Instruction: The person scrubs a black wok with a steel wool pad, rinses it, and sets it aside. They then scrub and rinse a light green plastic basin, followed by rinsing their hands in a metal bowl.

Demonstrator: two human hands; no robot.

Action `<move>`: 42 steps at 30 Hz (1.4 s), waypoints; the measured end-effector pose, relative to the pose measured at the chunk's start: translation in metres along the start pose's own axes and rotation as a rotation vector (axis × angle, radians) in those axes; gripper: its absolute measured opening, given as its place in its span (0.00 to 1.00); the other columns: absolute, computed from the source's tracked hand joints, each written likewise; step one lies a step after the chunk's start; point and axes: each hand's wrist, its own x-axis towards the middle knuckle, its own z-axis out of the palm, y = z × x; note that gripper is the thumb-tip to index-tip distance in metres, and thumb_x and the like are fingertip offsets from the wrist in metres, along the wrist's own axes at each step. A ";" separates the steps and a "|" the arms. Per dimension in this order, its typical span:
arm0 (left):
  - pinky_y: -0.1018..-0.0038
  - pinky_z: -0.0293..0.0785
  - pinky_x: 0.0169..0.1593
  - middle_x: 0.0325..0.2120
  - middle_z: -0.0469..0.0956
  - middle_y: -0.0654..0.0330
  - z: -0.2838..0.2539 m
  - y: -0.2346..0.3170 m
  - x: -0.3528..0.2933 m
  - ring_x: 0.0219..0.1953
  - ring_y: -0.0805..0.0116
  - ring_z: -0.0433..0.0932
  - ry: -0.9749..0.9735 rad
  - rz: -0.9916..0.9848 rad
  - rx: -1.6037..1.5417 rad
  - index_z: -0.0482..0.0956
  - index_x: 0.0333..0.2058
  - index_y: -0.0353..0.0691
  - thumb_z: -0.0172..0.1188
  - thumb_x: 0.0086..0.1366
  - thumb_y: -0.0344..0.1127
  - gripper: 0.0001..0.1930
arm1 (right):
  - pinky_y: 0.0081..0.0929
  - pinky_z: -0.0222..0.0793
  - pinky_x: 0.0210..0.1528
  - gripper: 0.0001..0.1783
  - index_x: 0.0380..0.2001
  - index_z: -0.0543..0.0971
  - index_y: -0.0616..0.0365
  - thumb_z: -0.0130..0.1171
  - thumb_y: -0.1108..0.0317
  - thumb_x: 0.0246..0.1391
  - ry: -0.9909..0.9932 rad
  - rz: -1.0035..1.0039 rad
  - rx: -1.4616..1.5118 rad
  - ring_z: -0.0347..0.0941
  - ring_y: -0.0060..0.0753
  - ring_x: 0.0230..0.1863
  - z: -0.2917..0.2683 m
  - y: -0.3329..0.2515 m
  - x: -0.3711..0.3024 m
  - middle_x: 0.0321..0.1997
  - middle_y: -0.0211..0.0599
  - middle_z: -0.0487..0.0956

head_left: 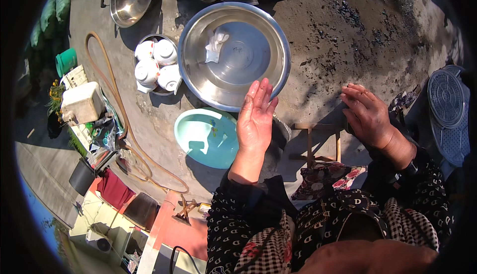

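My left hand [255, 120] is raised with its fingers stretched and its wet-looking palm showing; it holds nothing. Its fingertips overlap the near rim of a wide steel basin [186, 78] in the picture; whether they touch it I cannot tell. Inside the basin lies a crumpled white cloth [214, 47]. Off to the right, my right hand [368, 112] hangs over the ground, its fingers loosely bent and nothing in them. Just left of my left hand stands a pale green plastic basin [212, 157]. White cups [165, 51] sit grouped in a round metal dish left of the steel basin.
A brown hose [112, 93] curves over the concrete at left. Steel pans [131, 1] stand at the far side. A wooden stool frame [310, 142] and flowered cloth [325, 179] lie near me. Dark debris [348, 21] covers wet ground far right; round trays [447, 98] lean at right.
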 end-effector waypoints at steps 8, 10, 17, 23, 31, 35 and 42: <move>0.67 0.78 0.52 0.48 0.82 0.51 -0.033 -0.046 -0.034 0.50 0.59 0.82 0.219 -0.142 -0.073 0.77 0.53 0.36 0.61 0.69 0.29 0.15 | 0.37 0.77 0.50 0.16 0.43 0.80 0.59 0.66 0.73 0.49 -0.078 0.140 0.090 0.79 0.49 0.48 0.057 -0.023 -0.011 0.46 0.43 0.81; 0.67 0.79 0.50 0.44 0.83 0.51 -0.045 -0.037 -0.046 0.47 0.60 0.83 0.261 -0.132 -0.117 0.79 0.50 0.37 0.63 0.67 0.29 0.13 | 0.38 0.77 0.48 0.14 0.43 0.80 0.58 0.65 0.72 0.50 -0.109 0.084 0.118 0.79 0.49 0.46 0.057 -0.036 -0.005 0.45 0.43 0.82; 0.73 0.79 0.40 0.35 0.84 0.55 -0.086 0.042 -0.047 0.35 0.66 0.83 0.254 -0.062 -0.055 0.79 0.45 0.38 0.66 0.65 0.31 0.11 | 0.38 0.77 0.48 0.11 0.43 0.81 0.61 0.60 0.69 0.59 -0.293 0.272 0.204 0.80 0.51 0.45 0.009 -0.085 0.069 0.43 0.45 0.82; 0.80 0.70 0.28 0.22 0.76 0.65 -0.140 0.052 0.044 0.21 0.73 0.74 0.382 -0.092 0.062 0.78 0.49 0.34 0.61 0.67 0.30 0.13 | 0.28 0.73 0.53 0.16 0.51 0.79 0.62 0.57 0.66 0.64 -0.209 0.474 0.642 0.79 0.32 0.49 0.127 -0.042 0.168 0.46 0.41 0.82; 0.56 0.50 0.69 0.62 0.64 0.48 -0.192 0.011 0.150 0.68 0.51 0.56 0.210 -0.096 -0.388 0.53 0.69 0.34 0.30 0.72 0.69 0.43 | 0.38 0.70 0.59 0.25 0.54 0.77 0.64 0.54 0.53 0.63 0.274 0.671 0.104 0.77 0.51 0.56 0.318 0.027 0.278 0.51 0.52 0.81; 0.52 0.16 0.73 0.74 0.42 0.46 -0.190 -0.001 0.165 0.77 0.52 0.24 0.155 -0.144 -0.392 0.38 0.73 0.36 0.15 0.64 0.79 0.55 | 0.36 0.75 0.54 0.20 0.48 0.80 0.61 0.54 0.55 0.65 0.038 1.149 0.857 0.79 0.42 0.48 0.346 0.007 0.274 0.44 0.44 0.82; 0.52 0.50 0.73 0.69 0.57 0.46 -0.153 0.012 0.142 0.71 0.46 0.56 0.181 -0.018 -0.525 0.60 0.67 0.35 0.29 0.64 0.80 0.52 | 0.39 0.49 0.75 0.28 0.65 0.69 0.63 0.43 0.53 0.72 -0.740 0.347 1.010 0.61 0.41 0.71 0.242 -0.079 0.211 0.68 0.46 0.70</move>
